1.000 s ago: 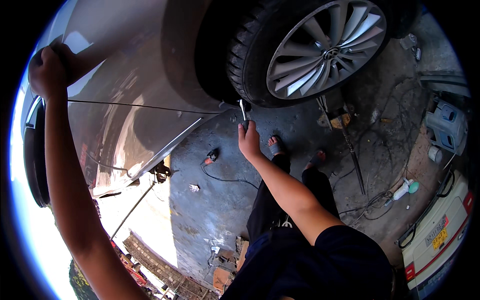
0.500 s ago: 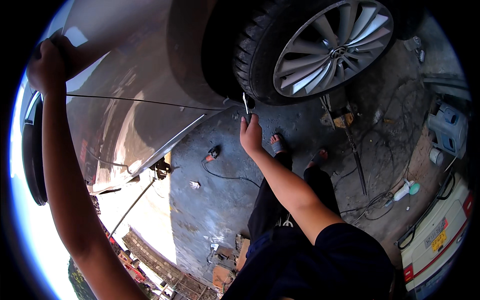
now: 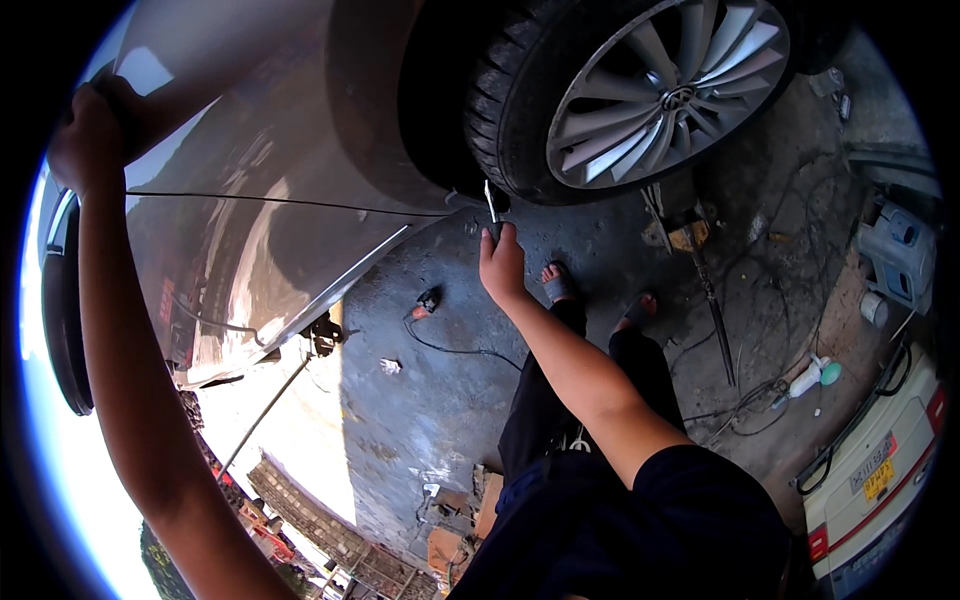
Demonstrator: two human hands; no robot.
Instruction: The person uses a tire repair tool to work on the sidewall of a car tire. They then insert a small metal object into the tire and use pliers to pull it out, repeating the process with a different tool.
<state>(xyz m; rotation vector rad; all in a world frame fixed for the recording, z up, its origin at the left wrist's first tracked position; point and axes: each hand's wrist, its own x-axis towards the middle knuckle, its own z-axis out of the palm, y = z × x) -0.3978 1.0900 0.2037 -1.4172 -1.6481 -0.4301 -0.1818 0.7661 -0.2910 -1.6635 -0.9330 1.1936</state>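
Near the tyre's lower left edge my right hand [image 3: 502,262] is closed around the dark handle of a screwdriver [image 3: 490,205]. Its bright metal shaft points up towards the wheel arch, beside the tyre [image 3: 490,120]. I cannot tell whether the tip touches anything. At the upper left my left hand [image 3: 88,140] reaches up against the glossy grey-brown car body [image 3: 270,130], which mirrors it. The fingers of that hand are in shadow and mostly hidden. A silver spoked wheel [image 3: 675,100] hangs at the top, right of the screwdriver.
A jack with a long dark bar [image 3: 712,330] stands under the wheel. An orange and black power tool [image 3: 427,302] lies on the floor with its cord. Cables and a white-green bottle-like thing [image 3: 812,377] lie at right, by a blue-grey plastic stool [image 3: 900,245] and a pale vehicle [image 3: 875,470].
Both hands stay nearly where they were, my left slightly further left and my right slightly higher. The screwdriver remains in my right hand. The view has shifted a little.
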